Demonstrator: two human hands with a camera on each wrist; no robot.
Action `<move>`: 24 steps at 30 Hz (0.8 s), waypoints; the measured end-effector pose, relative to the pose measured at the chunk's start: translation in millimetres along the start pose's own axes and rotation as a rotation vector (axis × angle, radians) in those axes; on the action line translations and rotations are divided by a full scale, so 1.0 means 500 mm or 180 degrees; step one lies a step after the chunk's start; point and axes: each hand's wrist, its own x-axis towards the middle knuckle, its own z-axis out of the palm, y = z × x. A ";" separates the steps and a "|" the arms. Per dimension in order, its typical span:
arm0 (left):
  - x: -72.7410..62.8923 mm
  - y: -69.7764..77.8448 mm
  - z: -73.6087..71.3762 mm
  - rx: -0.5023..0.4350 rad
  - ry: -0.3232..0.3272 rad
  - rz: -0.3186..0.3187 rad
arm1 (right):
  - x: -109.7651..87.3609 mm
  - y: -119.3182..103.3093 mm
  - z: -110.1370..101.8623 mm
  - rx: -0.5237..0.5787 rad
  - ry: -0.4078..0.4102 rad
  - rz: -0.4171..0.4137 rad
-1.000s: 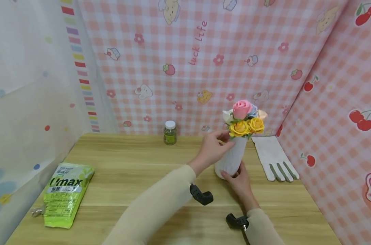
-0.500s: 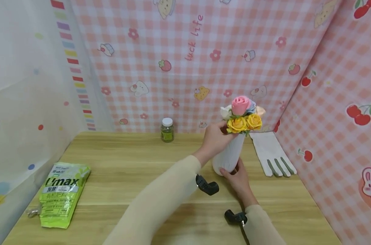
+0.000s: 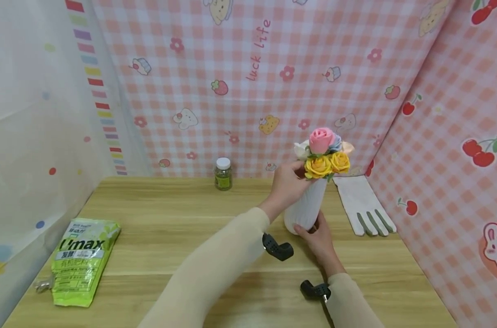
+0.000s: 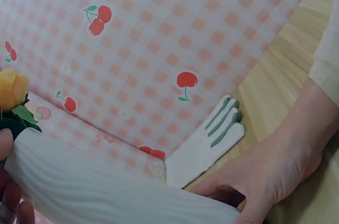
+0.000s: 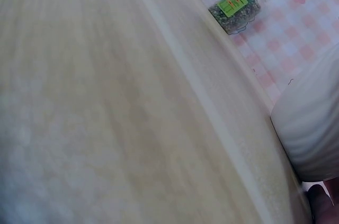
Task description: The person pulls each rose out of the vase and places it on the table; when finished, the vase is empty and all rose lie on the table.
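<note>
A white ribbed vase (image 3: 307,207) stands slightly tilted on the right part of the table, with a bunch of artificial roses (image 3: 323,155) in pink, yellow, white, blue and peach at its mouth. Just below the blooms, my left hand (image 3: 287,186) grips the vase's upper end; some of its fingers are hidden behind it. Low down, my right hand (image 3: 321,239) holds the base, thumb at the front. The left wrist view shows the white vase body (image 4: 100,179) between both hands, and a yellow rose (image 4: 13,90) beside the left fingertips.
A white glove with green-striped fingers (image 3: 365,205) lies right of the vase. A small white-capped jar (image 3: 223,174) stands at the back edge. On the left lies a green Umax bag (image 3: 84,262), with a shiny metal object (image 3: 43,285) beside it. Patterned cloth walls surround the table.
My left hand has shifted slightly up and right to just under the roses, now closer round the vase's top. The right hand keeps its hold at the base. The head view has shifted slightly.
</note>
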 end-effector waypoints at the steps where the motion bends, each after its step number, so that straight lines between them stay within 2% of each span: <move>1: 0.000 -0.001 0.001 0.0002 0.0011 0.0010 | 0.000 -0.002 0.000 -0.0004 -0.0012 0.0016; 6: 0.000 -0.006 0.007 0.0027 0.0028 0.0031 | -0.014 -0.042 -0.002 -0.0015 -0.0124 0.0183; 10: 0.001 -0.008 0.012 0.0037 0.0008 0.0015 | -0.026 -0.073 -0.001 0.0015 -0.0156 0.0195; 16: -0.001 -0.009 0.016 -0.0080 0.0002 -0.0012 | -0.026 -0.068 -0.003 0.0008 -0.0147 0.0155; 21: 0.000 -0.011 0.017 -0.0107 0.0112 0.0164 | -0.025 -0.064 -0.003 -0.0056 -0.0126 0.0146; 24: 0.002 -0.009 0.016 -0.0222 0.0190 0.0274 | -0.024 -0.065 -0.003 -0.0068 -0.0117 0.0144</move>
